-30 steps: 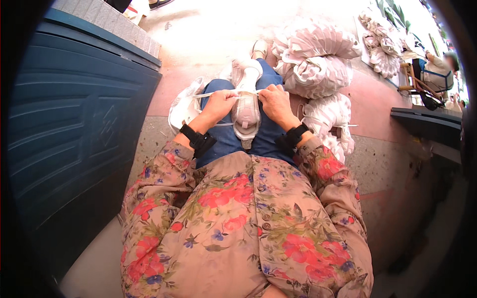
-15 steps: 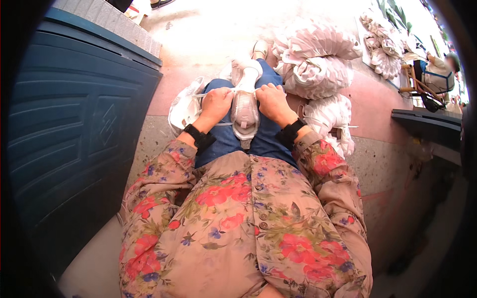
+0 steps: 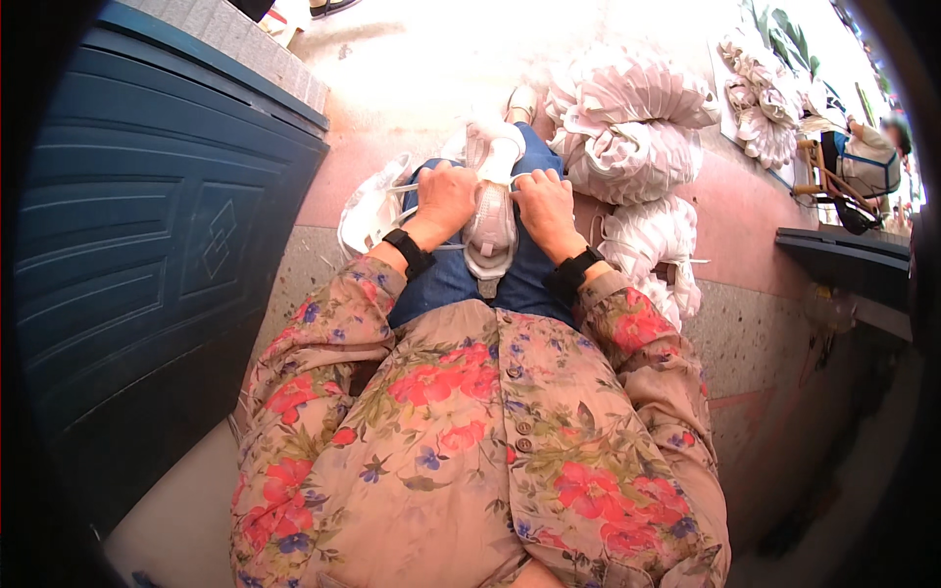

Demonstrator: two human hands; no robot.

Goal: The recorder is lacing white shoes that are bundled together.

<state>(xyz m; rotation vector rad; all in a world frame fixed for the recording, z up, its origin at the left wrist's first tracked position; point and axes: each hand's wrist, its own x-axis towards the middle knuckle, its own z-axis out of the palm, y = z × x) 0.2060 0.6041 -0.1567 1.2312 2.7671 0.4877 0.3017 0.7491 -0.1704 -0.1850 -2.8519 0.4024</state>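
Note:
A white shoe upper [image 3: 490,235] lies lengthwise on my lap, between my thighs in blue trousers. My left hand [image 3: 446,199] is closed at its left edge, pinching a white shoelace [image 3: 405,187] whose loose strand trails out to the left. On the opposite edge, my right hand [image 3: 545,204] is also closed, with a short bit of lace showing by its fingertips. The lace between the hands is mostly hidden by fingers. Another white shoe upper [image 3: 369,218] rests beside my left leg, with loose laces.
Bundles of white shoe uppers [image 3: 632,162] are stacked by my right leg, with another bundle [image 3: 647,240] nearer. A dark blue panelled door-like board [image 3: 167,216] stands close on my left. Farther right are more uppers [image 3: 760,98] and a person [image 3: 872,157] beside a wooden chair.
My left hand has moved inward, closer to the shoe upper's middle and to my right hand. The view has shifted slightly. Both hands stay closed.

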